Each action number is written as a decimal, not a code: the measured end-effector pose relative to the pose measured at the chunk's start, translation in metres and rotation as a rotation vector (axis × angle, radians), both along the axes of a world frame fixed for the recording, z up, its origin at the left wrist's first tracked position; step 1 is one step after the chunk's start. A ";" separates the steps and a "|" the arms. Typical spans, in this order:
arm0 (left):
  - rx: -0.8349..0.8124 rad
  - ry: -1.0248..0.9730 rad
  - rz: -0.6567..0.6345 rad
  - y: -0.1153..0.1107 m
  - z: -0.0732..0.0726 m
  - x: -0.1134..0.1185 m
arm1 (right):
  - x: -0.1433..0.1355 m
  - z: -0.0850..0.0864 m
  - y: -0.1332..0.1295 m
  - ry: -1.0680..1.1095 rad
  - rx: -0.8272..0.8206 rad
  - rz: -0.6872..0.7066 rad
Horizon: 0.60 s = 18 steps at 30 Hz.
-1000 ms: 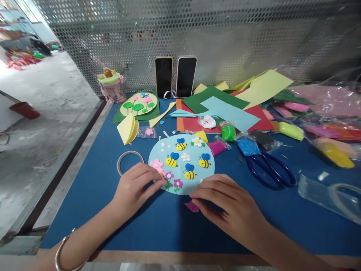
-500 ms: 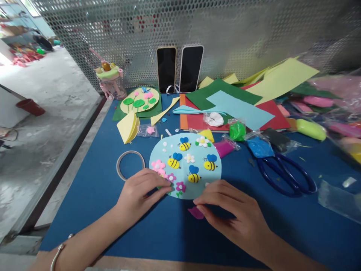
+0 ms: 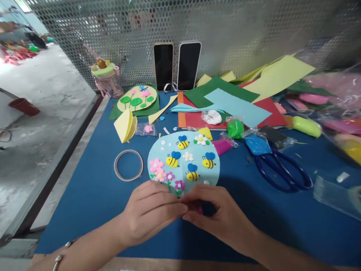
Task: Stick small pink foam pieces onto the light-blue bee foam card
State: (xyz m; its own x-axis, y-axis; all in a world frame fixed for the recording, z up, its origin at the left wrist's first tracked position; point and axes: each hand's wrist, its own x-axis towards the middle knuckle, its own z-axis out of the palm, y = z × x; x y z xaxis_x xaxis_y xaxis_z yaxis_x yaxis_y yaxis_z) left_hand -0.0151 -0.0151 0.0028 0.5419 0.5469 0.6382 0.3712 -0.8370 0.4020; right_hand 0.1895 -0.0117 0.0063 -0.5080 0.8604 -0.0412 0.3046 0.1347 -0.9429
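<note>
My left hand (image 3: 155,209) and my right hand (image 3: 216,209) meet at the near edge of a light blue paper oval (image 3: 166,147). Fingertips of both are pinched together; whatever they hold is too small or hidden to name. Through the gap between my right thumb and forefinger shows a magenta piece of clay (image 3: 199,209), mostly covered. The oval carries several yellow clay bees (image 3: 172,161) with blue wings, pink flowers (image 3: 156,165), magenta flowers (image 3: 179,184) and white flowers (image 3: 188,156). Its lower edge is behind my fingers.
A tape roll (image 3: 116,168) lies left of the oval, blue-handled scissors (image 3: 284,180) right. Behind are bagged magenta clay (image 3: 222,145), green clay (image 3: 235,128), coloured paper (image 3: 239,107) and two upright phones (image 3: 189,66). A finished-looking yellow oval (image 3: 126,93) and a cup (image 3: 108,81) stand back left.
My left hand has left the oval's lower-left flowers and moved right to meet my right hand. My right hand has shifted slightly left, its fingertips now touching the left ones.
</note>
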 end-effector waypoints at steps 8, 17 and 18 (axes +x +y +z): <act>0.216 0.015 0.083 -0.002 -0.002 -0.003 | -0.011 -0.002 -0.003 0.113 -0.010 -0.070; 0.228 -0.075 0.174 0.002 -0.010 -0.008 | -0.027 -0.006 0.003 0.177 0.133 -0.195; 0.230 -0.082 0.176 0.003 -0.010 -0.008 | -0.028 -0.007 0.004 0.170 0.146 -0.191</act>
State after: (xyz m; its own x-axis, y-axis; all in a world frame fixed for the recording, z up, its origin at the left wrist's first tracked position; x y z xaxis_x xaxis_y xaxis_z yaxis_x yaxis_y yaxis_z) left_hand -0.0230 -0.0119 -0.0076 0.3935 0.4635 0.7940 0.4927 -0.8354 0.2435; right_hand 0.1616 -0.0077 -0.0004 -0.3248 0.9317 0.1625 0.1765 0.2285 -0.9574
